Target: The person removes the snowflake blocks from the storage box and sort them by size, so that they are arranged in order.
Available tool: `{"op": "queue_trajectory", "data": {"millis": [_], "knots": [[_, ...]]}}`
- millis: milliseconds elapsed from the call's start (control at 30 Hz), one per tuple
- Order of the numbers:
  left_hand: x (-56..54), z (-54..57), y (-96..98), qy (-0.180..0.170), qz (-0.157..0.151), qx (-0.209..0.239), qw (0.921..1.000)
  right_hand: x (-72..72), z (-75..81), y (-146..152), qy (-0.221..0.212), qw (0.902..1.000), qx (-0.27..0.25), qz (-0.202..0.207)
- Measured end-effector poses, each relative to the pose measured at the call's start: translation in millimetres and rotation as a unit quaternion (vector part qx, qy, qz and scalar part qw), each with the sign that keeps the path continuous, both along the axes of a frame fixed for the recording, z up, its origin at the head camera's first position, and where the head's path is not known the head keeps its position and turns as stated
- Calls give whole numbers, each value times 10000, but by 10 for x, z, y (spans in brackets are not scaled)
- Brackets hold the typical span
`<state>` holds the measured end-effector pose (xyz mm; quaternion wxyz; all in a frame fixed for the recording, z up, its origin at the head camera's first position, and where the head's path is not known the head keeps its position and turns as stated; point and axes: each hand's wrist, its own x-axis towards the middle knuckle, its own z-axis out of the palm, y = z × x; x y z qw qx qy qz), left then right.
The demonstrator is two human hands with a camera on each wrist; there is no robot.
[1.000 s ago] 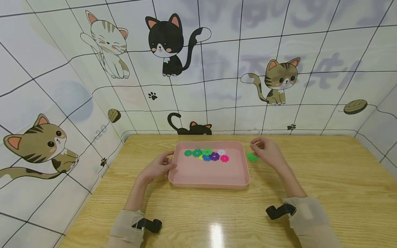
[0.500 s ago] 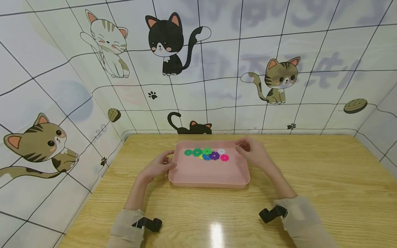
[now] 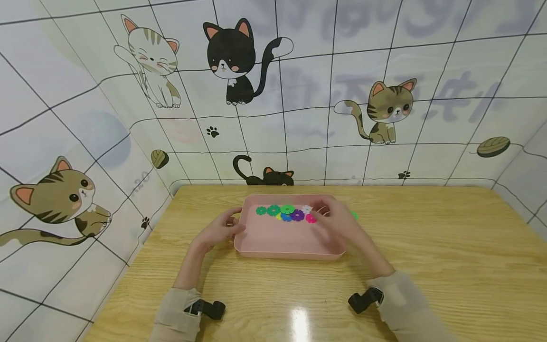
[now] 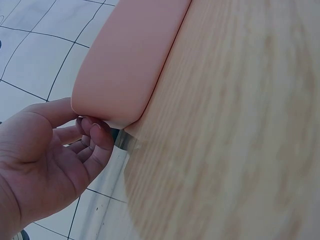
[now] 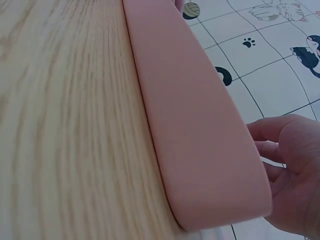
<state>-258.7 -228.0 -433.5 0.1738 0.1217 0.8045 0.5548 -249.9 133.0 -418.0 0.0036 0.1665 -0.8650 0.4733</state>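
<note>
A shallow pink tray [image 3: 282,240] holds several flower-shaped plastic discs in a row near its far side: two dark green discs [image 3: 273,210], a light green disc [image 3: 287,209], a purple disc [image 3: 297,215], and blue, yellow, pink and white ones. At the tray's left end my left hand [image 3: 220,229] grips the wall, thumb over the rim and fingers curled outside. My right hand [image 3: 337,219] is over the tray's right end, fingers loosely bent close to the pink disc [image 3: 310,218] and white disc [image 3: 306,209]. In the right wrist view the tray wall hides its fingertips.
Outside the tray on the right, partly behind my right hand, lies a green disc [image 3: 354,216]. The wooden table [image 3: 448,237] ends at a wall [image 3: 307,156] covered with a cat-patterned sheet.
My right hand has moved left from beside the green disc outside the tray, across the right rim, to the pink and white discs. The left hand stays on the tray.
</note>
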Motion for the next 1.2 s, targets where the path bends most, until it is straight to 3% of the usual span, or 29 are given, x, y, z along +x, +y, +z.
{"op": "queue_trajectory", "data": {"millis": [400, 867, 1200], "knots": [[5, -1, -10, -3, -19, 99, 9999, -122, -90, -274, 45, 9996, 195, 200], [10, 0, -7, 14, -21, -45, 10000, -221, -167, -389, 142, 9901, 1392, -86], [2, -19, 1, 10, -35, -25, 10000, -284, -213, -427, 216, 9912, 1304, 96]]}}
